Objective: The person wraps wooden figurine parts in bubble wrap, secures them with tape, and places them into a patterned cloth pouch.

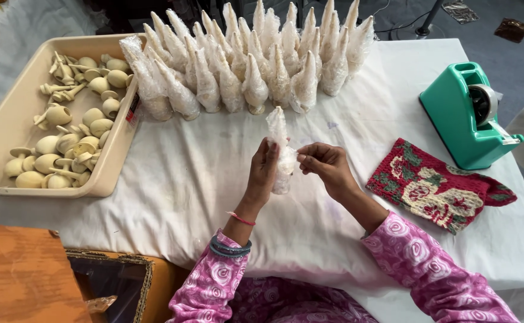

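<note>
My left hand [263, 170] holds a small object wrapped in clear bubble wrap [281, 149] upright over the white cloth. My right hand [325, 164] pinches the wrap at its middle from the right. The wrap's twisted top points up and away from me. Both hands are close together, touching the same bundle. What is inside the wrap is hidden.
Several finished wrapped bundles [247, 63] stand in rows at the far side. A beige tray [2, 125] at left holds several bare wooden pieces [70, 140]. A green tape dispenser [468, 116] and a red knitted pouch [438, 186] lie at right. A wooden surface [23, 275] sits near left.
</note>
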